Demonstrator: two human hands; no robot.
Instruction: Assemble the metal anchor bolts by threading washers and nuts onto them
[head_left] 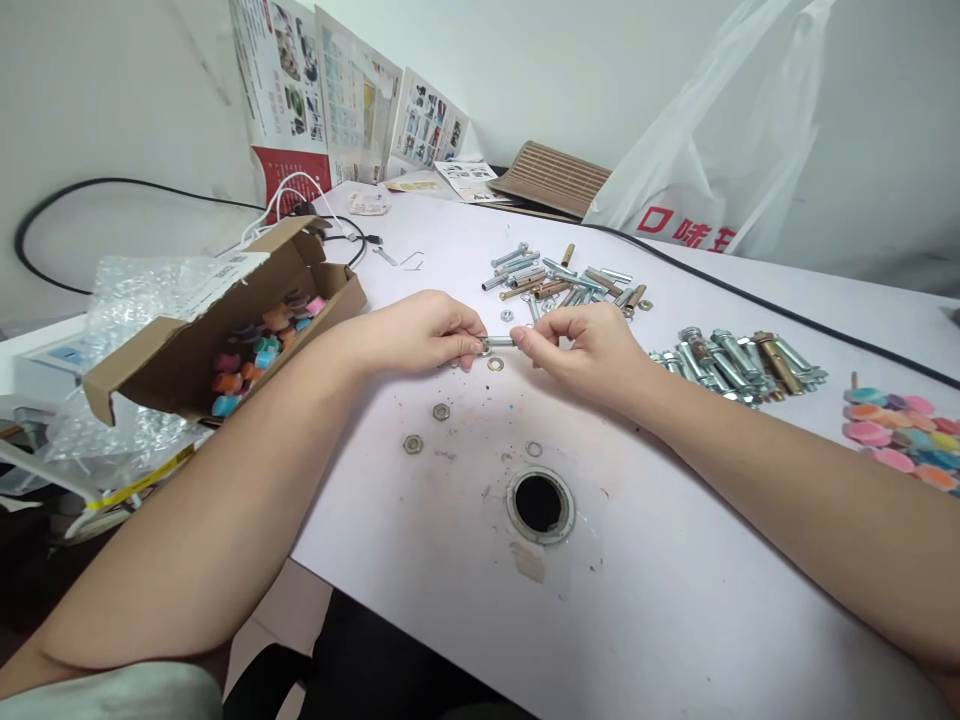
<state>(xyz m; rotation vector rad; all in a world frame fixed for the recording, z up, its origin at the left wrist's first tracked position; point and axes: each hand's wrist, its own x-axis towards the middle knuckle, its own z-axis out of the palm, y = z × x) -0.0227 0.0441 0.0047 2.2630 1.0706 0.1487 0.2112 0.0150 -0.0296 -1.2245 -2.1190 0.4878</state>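
Note:
A thin silver bolt (501,341) lies level between my two hands above the table. My left hand (439,335) pinches its left end between thumb and fingers. At those fingertips a small metal ring shows, and I cannot tell whether it is a nut or a washer. My right hand (589,345) grips the other end, its fingers covering that part. Just below the bolt is a flat washer (496,365), and behind it a hex nut (507,315). Two more nuts, one nearer (413,445) and one farther (441,411), lie in front of my left hand.
Loose bolts and sleeves (551,280) are heaped behind my hands. Assembled anchor bolts (739,362) lie right, near colourful discs (900,430). A cardboard box (165,345) of coloured pieces stands left. A round hole (540,503) opens in the table; a black cable (750,295) crosses behind.

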